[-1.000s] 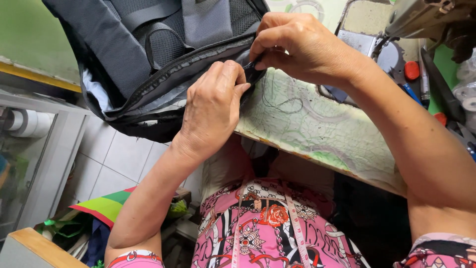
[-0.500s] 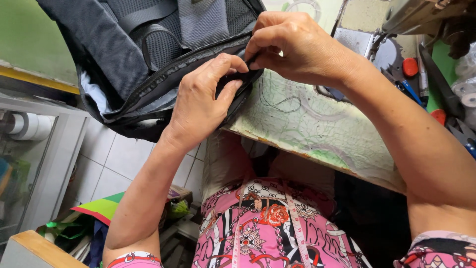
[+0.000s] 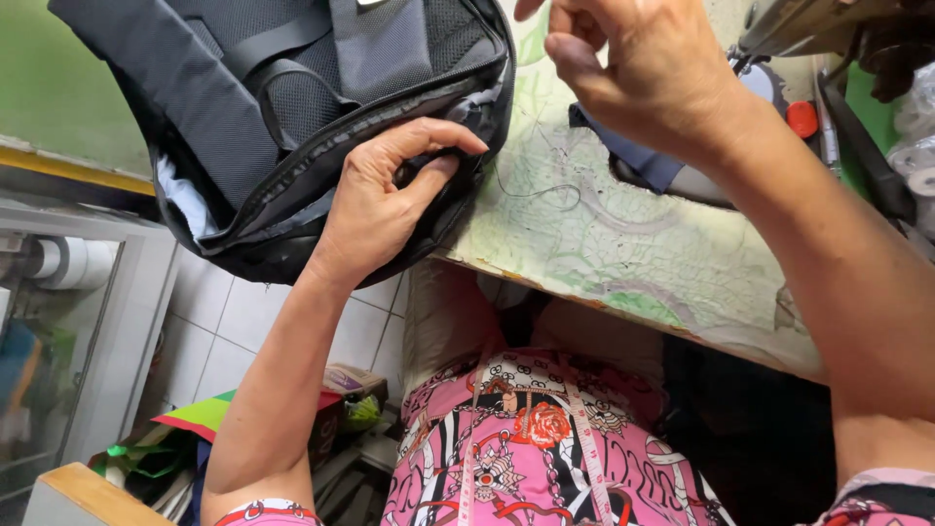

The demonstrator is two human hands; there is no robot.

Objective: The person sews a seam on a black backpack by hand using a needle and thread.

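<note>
Backpack (image 3: 292,107): matt dark woven cloth with mesh panels and a ribbed zip edge, pinched by your left hand (image 3: 385,209). Beside it, table (image 3: 623,253): worn, scuffed patterned covering, dull. On the table beyond the backpack: glossy red plastic cap (image 3: 802,118).

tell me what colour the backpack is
Dark grey to black backpack, gripped by the left hand; the head view shows it.

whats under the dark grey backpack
The dark grey backpack overhangs the worn green-patterned table; white floor tiles show below. The left hand grips its edge. What it rests on is covered.
</note>
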